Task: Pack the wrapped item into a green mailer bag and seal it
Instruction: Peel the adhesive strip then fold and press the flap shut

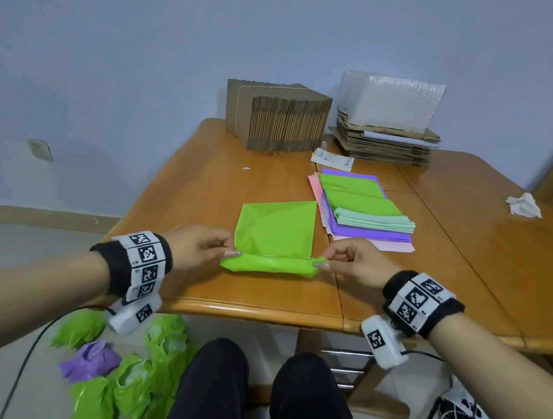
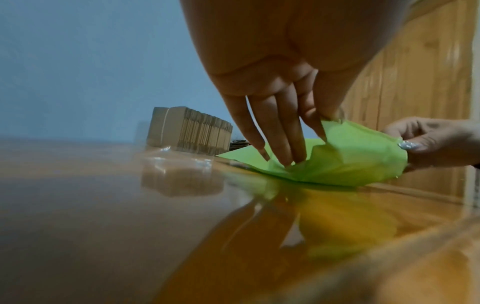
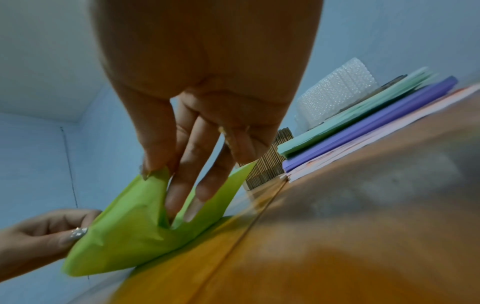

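A green mailer bag point(image 1: 276, 230) lies flat on the wooden table point(image 1: 185, 181) near its front edge. Its near flap point(image 1: 270, 264) is folded up toward me. My left hand point(image 1: 200, 247) pinches the flap's left end, thumb on top. My right hand point(image 1: 352, 261) pinches the right end the same way. In the left wrist view, my left fingers point(image 2: 283, 135) press down behind the green flap point(image 2: 345, 156). In the right wrist view, my right hand point(image 3: 197, 160) holds the green bag point(image 3: 127, 232) between thumb and fingers. The wrapped item is not visible.
A stack of green, purple and pink mailers point(image 1: 361, 207) lies right of the bag. Bundled cardboard point(image 1: 275, 116), flat cartons with bubble wrap point(image 1: 387, 118) and a label point(image 1: 332, 159) sit at the back. Crumpled tissue point(image 1: 523, 204) lies far right. Filled green and purple bags point(image 1: 118, 374) cover the floor.
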`<state>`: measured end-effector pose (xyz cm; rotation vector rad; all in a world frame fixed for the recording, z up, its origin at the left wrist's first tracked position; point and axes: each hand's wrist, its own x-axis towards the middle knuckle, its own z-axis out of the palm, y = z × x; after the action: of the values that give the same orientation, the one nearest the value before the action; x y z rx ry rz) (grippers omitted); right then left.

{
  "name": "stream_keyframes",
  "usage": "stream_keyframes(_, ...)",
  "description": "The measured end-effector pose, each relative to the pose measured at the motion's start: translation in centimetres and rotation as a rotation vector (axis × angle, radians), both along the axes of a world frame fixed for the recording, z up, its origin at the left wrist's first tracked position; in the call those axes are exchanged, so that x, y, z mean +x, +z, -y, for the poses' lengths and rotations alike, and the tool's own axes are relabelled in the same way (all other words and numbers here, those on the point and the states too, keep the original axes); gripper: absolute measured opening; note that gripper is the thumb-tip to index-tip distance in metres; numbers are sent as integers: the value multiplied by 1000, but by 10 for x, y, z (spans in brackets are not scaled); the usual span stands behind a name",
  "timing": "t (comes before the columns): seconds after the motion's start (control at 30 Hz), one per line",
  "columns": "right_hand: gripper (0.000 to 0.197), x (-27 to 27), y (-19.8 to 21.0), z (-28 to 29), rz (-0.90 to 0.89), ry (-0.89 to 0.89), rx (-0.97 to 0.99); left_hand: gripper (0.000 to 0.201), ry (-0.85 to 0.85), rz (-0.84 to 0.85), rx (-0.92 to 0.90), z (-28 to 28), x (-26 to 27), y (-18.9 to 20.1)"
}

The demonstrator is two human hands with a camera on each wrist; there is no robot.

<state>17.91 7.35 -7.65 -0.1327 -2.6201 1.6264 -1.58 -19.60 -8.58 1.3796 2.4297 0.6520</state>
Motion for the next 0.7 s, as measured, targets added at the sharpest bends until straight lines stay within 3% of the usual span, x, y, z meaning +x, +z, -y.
stream_keyframes(0.2,17,-8,-5,-4,159,39,-74,61,96,247,1,-7,-12,-10)
stream_keyframes(0.3,23,-11,-9,-1,263,11,-102,31,112,340,31,-17,-5,-6)
stream_keyframes(0.4,24,-20,-11,1,336,-45,-31,28,128,166,-128,-25,-5,-3)
stream_keyframes(0.57,35,-32,-8,15,451,-45,269,32,125,-141,-378,-36,9,0)
stream_keyframes(0.7,36,-34,2,19,452,-68,472,44,118,-239,-463,-41,13,0)
